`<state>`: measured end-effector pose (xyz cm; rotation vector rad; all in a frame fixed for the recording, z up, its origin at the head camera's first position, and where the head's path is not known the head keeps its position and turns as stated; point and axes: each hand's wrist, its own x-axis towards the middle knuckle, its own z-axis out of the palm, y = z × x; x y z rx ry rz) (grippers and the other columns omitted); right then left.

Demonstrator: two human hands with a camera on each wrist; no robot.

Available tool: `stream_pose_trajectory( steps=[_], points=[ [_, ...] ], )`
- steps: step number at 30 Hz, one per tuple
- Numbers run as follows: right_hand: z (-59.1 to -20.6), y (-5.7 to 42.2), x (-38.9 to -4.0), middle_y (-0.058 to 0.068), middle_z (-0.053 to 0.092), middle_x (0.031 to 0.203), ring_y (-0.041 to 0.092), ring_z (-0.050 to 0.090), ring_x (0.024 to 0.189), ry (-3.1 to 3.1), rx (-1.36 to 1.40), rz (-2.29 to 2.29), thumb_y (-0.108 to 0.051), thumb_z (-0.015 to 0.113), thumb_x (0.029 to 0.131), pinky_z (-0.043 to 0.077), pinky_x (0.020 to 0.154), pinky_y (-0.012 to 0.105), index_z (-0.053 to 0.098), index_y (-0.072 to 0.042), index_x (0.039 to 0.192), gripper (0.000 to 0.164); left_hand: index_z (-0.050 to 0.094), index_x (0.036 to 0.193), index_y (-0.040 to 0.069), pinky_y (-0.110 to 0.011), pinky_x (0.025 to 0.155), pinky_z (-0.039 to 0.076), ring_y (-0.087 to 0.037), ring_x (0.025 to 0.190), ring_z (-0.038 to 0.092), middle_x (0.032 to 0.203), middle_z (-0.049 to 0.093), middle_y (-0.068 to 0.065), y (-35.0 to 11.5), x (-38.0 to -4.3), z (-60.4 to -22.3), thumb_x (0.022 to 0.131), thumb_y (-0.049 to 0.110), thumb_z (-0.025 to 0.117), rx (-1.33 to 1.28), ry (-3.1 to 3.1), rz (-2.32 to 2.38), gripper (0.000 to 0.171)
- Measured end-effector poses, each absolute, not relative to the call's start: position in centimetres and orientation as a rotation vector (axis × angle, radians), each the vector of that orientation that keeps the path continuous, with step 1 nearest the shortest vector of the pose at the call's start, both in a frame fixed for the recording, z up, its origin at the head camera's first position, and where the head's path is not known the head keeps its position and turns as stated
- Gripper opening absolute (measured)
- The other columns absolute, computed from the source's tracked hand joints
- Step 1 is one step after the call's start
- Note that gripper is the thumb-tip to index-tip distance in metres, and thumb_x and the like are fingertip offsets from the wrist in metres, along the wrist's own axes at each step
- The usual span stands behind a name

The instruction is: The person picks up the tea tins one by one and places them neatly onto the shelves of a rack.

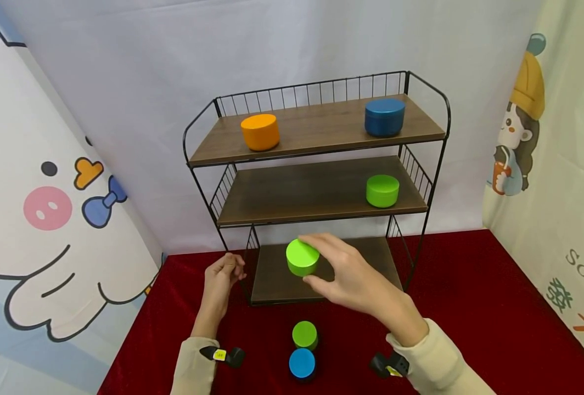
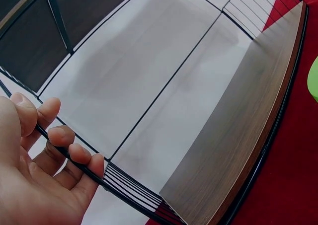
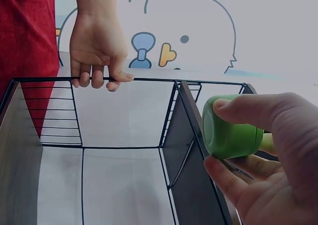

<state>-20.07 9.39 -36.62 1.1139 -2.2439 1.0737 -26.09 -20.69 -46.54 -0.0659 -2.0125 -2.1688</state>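
Note:
A round green tin (image 1: 302, 258) with a lid is in my right hand (image 1: 356, 277), held between thumb and fingers in front of the bottom shelf (image 1: 282, 285). The right wrist view shows that tin (image 3: 228, 128) tipped on its side relative to the camera, thumb on one side and fingers on the other. My left hand (image 1: 218, 285) is at the left side of the three-tier rack. Seen from the left wrist, its fingers curl round the black metal side rod (image 2: 89, 173) of the rack.
On the top shelf (image 1: 321, 123) stand an orange tin (image 1: 260, 133) and a dark blue tin (image 1: 384, 117). Another green tin (image 1: 382, 191) sits right on the middle shelf (image 1: 297, 189). A green tin (image 1: 304, 334) and a blue tin (image 1: 302, 363) are on the red cloth (image 1: 465, 307) in front.

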Motion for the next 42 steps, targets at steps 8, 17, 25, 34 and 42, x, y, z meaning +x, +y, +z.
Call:
stream_pose_trajectory(
  steps=[8,17,25,34,42],
  points=[
    [-35.2,9.1,-20.5,0.015,0.063,0.133,0.026,0.064,0.121,-2.191,1.156,1.038,-0.006,0.087,0.081,0.055,0.102,0.037,0.057,0.003,0.137,0.065,0.057,0.091,-0.006,-0.030,0.076,0.053,-0.016,0.071,0.050,0.075,0.047,-0.007,-20.7,-26.1,-46.5,0.112,0.016,0.044,-0.063,-2.016,-2.160,0.033],
    [-33.9,8.7,-21.1,0.015,0.062,0.135,0.025,0.064,0.122,-2.181,1.180,1.045,-0.007,0.086,0.083,0.054,0.103,0.036,0.055,0.004,0.140,0.066,0.057,0.092,-0.009,-0.031,0.076,0.052,-0.017,0.072,0.051,0.075,0.047,-0.006,-20.6,-26.1,-46.5,0.111,0.016,0.044,-0.056,-2.014,-2.161,0.034],
    [-32.8,8.2,-22.0,0.015,0.061,0.135,0.025,0.063,0.122,-2.170,1.187,1.062,-0.006,0.086,0.083,0.055,0.101,0.034,0.054,0.005,0.141,0.067,0.059,0.090,-0.004,-0.030,0.076,0.053,-0.016,0.073,0.051,0.076,0.048,-0.005,-20.6,-26.0,-46.4,0.111,0.016,0.045,-0.057,-2.019,-2.163,0.033],
    [-32.4,7.8,-23.1,0.017,0.061,0.136,0.026,0.063,0.123,-2.188,1.188,1.038,-0.005,0.086,0.083,0.056,0.100,0.035,0.054,0.006,0.141,0.067,0.059,0.091,-0.006,-0.029,0.076,0.053,-0.016,0.074,0.052,0.075,0.048,-0.005,-20.6,-26.0,-46.4,0.111,0.017,0.045,-0.051,-2.023,-2.167,0.034],
    [-31.7,7.2,-24.1,0.018,0.060,0.137,0.026,0.063,0.122,-2.195,1.183,1.051,-0.005,0.084,0.085,0.057,0.098,0.033,0.053,0.005,0.143,0.066,0.058,0.091,-0.006,-0.029,0.076,0.053,-0.017,0.073,0.052,0.075,0.048,-0.005,-20.7,-26.0,-46.4,0.112,0.018,0.045,-0.048,-2.024,-2.166,0.034]
  ],
)
